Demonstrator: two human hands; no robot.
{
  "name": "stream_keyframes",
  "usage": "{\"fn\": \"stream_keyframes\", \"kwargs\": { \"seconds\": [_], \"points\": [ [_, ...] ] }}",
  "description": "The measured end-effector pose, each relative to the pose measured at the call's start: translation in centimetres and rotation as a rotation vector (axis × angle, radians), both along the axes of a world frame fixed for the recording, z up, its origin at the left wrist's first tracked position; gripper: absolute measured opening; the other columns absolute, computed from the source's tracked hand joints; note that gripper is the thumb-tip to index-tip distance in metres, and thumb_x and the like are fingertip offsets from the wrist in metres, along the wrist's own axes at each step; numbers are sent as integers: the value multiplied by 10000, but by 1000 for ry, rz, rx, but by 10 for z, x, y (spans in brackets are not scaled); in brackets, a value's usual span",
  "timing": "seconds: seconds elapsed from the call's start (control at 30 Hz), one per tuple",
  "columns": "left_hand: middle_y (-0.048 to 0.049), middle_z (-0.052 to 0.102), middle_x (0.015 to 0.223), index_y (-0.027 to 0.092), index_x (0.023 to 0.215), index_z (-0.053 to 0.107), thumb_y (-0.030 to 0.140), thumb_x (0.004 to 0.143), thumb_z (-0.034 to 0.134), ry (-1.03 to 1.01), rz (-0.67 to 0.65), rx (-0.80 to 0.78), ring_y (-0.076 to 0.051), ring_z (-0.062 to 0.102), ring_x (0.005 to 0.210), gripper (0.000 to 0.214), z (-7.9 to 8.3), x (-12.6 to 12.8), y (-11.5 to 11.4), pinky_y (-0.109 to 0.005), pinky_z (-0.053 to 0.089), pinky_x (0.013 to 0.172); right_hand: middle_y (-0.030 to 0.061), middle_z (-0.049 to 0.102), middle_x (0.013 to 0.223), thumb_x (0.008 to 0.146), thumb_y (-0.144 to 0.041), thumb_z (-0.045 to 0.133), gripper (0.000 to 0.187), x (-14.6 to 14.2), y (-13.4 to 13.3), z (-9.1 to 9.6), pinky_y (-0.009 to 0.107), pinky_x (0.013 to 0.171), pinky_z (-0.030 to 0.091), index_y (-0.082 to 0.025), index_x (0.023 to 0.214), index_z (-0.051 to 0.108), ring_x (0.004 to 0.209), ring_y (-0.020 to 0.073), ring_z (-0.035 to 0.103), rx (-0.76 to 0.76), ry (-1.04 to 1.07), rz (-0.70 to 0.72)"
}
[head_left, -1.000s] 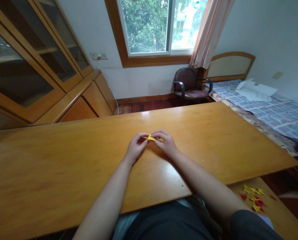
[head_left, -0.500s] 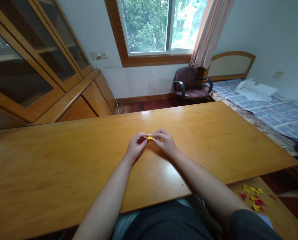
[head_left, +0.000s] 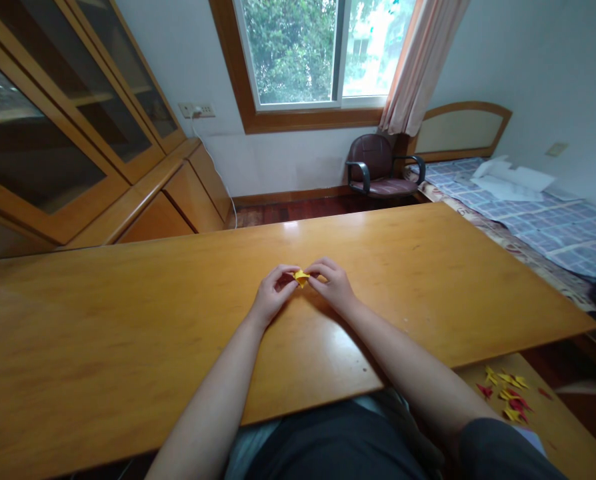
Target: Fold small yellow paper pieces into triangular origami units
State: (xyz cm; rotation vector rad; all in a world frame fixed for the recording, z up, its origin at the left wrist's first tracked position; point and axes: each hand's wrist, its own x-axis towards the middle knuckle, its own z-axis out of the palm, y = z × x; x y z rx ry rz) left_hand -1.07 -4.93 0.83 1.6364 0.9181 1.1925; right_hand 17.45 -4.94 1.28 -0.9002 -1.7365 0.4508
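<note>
A small folded yellow paper piece [head_left: 301,277] is pinched between both my hands just above the wooden table [head_left: 128,320]. My left hand [head_left: 272,293] grips its left side with thumb and fingertips closed. My right hand [head_left: 332,285] grips its right side, fingers curled over it. Both wrists rest near the middle of the table. Most of the paper is hidden by my fingers.
Several small yellow and red folded paper pieces [head_left: 508,395] lie on a lower wooden surface at the bottom right. A dark office chair [head_left: 378,170] stands beyond the table, a bed [head_left: 543,220] at the right, glass-door cabinets [head_left: 68,133] at the left.
Both hands stay in place; the fingers shift slightly on the yellow paper, which now shows a small point sticking out between them.
</note>
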Motion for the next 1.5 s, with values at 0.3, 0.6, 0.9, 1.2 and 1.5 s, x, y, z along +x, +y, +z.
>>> {"fn": "stream_keyframes", "kwargs": {
  "seconds": [0.3,0.6,0.9,1.2,1.5],
  "points": [
    [-67,660,1081,212,1052,640,258,828,662,79,72,119,-188,647,983,230,4,4,-3,-345,528,908,43,637,848,860,-158,594,136,0,-1,-3,269,738,515,-216,927,697,804,158,621,67,-82,-23],
    [-83,660,1160,207,1010,639,208,840,600,18,61,118,-212,628,1103,174,-1,4,-3,-379,520,961,45,620,851,881,-207,588,133,-2,-3,0,275,755,510,-220,948,703,815,163,610,65,-128,-13],
    [-90,676,1176,199,995,647,202,828,594,-6,65,63,-220,628,1130,175,-1,4,-3,-408,490,1011,45,615,879,872,-210,591,152,-2,-5,2,267,733,516,-234,969,706,773,150,602,-7,-144,-2],
    [-85,694,1142,196,972,655,231,833,618,11,97,48,-215,648,1092,148,0,5,-3,-415,485,1006,44,605,872,872,-168,582,151,-3,-4,2,252,740,509,-205,971,690,784,144,609,10,-108,31],
    [-59,704,1046,200,1024,636,234,811,639,56,119,28,-185,674,954,216,-3,6,1,-352,527,905,33,626,846,878,-199,584,130,-6,-7,3,250,731,500,-206,964,681,750,140,607,-46,-147,-24]
  ]
}}
